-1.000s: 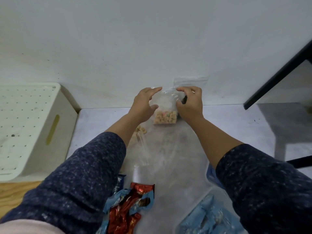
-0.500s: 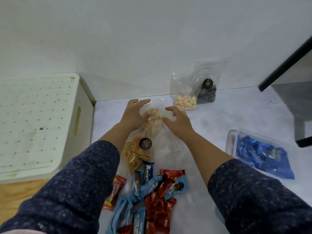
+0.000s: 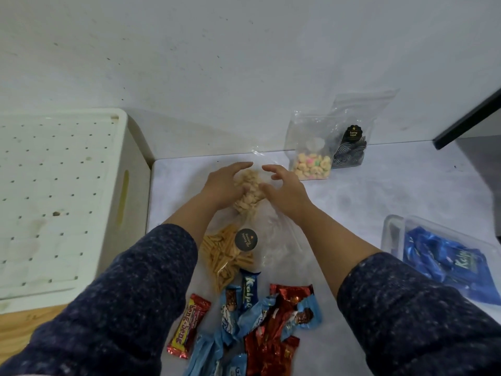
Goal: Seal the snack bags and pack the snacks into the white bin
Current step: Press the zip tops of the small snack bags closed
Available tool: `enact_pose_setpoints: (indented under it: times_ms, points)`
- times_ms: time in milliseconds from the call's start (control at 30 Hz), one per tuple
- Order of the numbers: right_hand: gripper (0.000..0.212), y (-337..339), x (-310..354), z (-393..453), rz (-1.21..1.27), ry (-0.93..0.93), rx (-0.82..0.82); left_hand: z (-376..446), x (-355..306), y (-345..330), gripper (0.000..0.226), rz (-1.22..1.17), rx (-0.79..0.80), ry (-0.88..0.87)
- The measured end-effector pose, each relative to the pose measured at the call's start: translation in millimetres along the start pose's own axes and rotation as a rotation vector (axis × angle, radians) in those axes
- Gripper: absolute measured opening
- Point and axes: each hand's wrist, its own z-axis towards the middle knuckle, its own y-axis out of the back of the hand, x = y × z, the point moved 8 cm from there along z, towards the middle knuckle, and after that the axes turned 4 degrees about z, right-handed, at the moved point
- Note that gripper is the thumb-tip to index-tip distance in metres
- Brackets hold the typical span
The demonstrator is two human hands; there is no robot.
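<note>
White bench [image 3: 379, 191]: both hands' spread fingers [image 3: 241, 167] cup the clear bag of pale crackers [image 3: 248, 192], whose unsealed mouth may spill.

Legible markings: "Kalpa" on a blue wrapper [image 3: 250, 289] at 6 o'clock; "beng-beng" on a red bar [image 3: 189, 326] at 7 o'clock; "Kuping Gajah" on a black sticker [image 3: 353, 133] at 2 o'clock.
</note>
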Motion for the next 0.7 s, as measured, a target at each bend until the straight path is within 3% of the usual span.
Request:
enact_pose_setpoints:
  times_ms: [133,300,533,700]
  points:
    - [0.040,-6.4,5.5,4.4,0.023,0.004,0.008,-4.7,4.0,10.7,0.046,-0.075,0.005,0.025]
    - [0.040,-9.8,27.1,12.9,0.037,0.040,-0.002,-17.3,10.7,30.6,0.040,-0.358,-0.108,0.072]
    - [0.043,15.4,94.7,3.1,0.275,0.131,-0.047,-45.7,-18.3,82.5,0.034,-0.632,-0.248,-0.036]
    - [0.045,53.0,154.5,-25.9,0.367,0.214,-0.182,-78.5,-61.1,131.8,0.027,-0.611,-0.308,-0.181]
